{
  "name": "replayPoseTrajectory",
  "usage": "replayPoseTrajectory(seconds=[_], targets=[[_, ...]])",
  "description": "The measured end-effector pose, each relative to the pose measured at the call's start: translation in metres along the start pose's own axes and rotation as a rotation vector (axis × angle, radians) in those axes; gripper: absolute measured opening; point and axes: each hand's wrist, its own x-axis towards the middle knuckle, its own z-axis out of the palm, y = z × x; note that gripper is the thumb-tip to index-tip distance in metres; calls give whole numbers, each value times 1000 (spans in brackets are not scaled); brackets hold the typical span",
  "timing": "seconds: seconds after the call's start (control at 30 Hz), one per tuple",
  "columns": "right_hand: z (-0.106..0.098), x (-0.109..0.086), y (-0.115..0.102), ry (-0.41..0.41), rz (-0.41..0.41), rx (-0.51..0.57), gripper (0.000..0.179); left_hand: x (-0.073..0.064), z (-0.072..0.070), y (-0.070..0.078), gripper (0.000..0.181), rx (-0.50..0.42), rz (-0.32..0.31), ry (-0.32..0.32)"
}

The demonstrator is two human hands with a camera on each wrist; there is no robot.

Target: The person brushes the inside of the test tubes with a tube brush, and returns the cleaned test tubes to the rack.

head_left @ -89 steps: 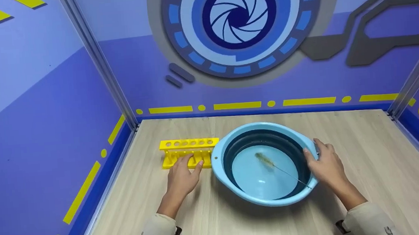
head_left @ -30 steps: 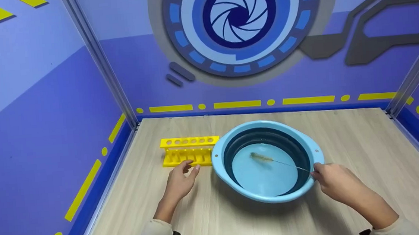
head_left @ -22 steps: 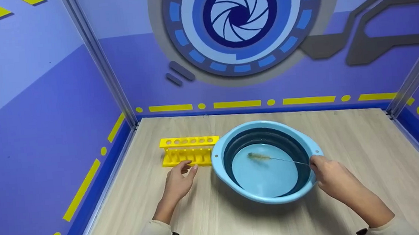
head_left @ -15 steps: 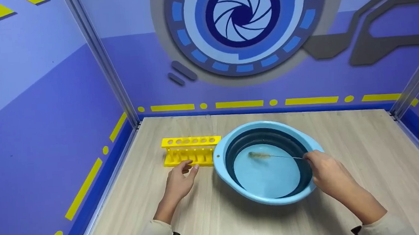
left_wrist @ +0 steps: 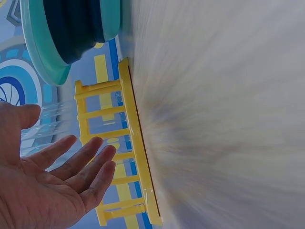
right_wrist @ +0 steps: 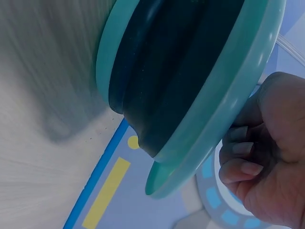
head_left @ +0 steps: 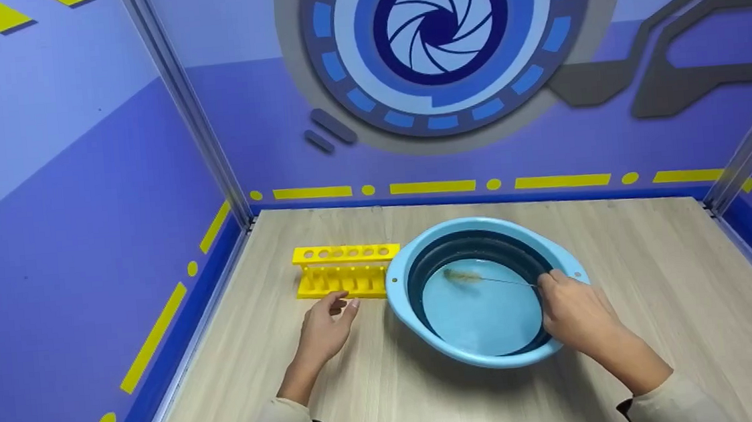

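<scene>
A test tube brush [head_left: 463,276] with tan bristles lies inside the light blue basin [head_left: 426,331]. My right hand [head_left: 578,309] pinches its thin wire handle over the basin's right rim. In the right wrist view the basin [right_wrist: 224,109] hides the wire, and the fingers of my right hand [right_wrist: 271,157] are curled. In front of the yellow test tube rack [head_left: 346,253], my left hand [head_left: 325,329] is relaxed and holds nothing. The left wrist view has my left hand [left_wrist: 62,176] with parted fingers beside the rack [left_wrist: 138,143]; faint clear tubes [left_wrist: 52,124] show behind it.
The rack stands against the basin's left side on a wooden table [head_left: 459,412]. Blue printed panels [head_left: 313,88] enclose the back and both sides, with metal posts [head_left: 190,111] at the corners.
My right hand has left the basin's right rim, taken hold of the brush's wire and slid along it inward over the basin. The brush head swung left. My left hand drew back slightly from the rack.
</scene>
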Motion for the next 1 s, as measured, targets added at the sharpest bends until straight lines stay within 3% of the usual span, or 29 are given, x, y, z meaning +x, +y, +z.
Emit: replayPoseTrajectory(seconds=[0.23, 0.4, 0.6, 0.77, 0.87, 1.0], targets=[[1, -6, 6, -2, 0, 2, 6, -1, 0, 0, 50, 2, 13, -5], [-1, -8, 11, -50, 62, 34, 4, -1, 1, -1, 51, 7, 9, -3], [-9, -11, 11, -85, 129, 61, 15, 0, 2, -1, 51, 43, 7, -9], [-13, -17, 7, -37, 67, 26, 14, 2, 5, 0, 53, 130, 1, -26], [-14, -20, 8, -10, 18, -14, 24, 2, 7, 1, 52, 136, 16, -35], [-16, -20, 8, -26, 25, -29, 33, 2, 8, 2, 51, 123, 15, -38]])
